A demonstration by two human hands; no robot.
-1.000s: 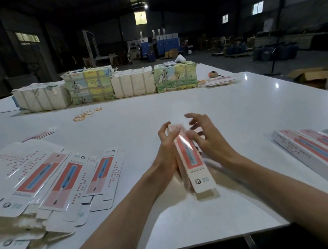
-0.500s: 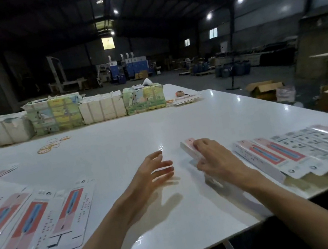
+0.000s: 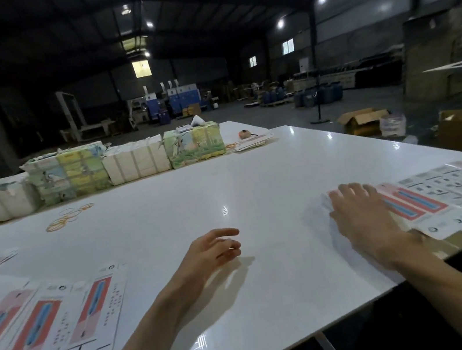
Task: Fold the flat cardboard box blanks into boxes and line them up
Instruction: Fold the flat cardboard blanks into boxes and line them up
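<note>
The newest folded box [image 3: 325, 204] lies near the table's [image 3: 255, 183] right edge, at the left end of the row of boxes [image 3: 442, 200]. The right hand [image 3: 358, 214] rests flat on it, fingers straight. The left hand [image 3: 212, 251] hovers mid-table, loosely curled, holding nothing. Flat blanks [image 3: 43, 322] fan out at the near left corner. Rubber bands [image 3: 67, 219] and wrapped bundles [image 3: 136, 163] sit along the far edge.

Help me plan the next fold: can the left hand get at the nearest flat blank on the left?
Probably yes. The left hand hangs open and empty above the table, and the nearest flat blank lies beside it, with nothing in between.
</note>
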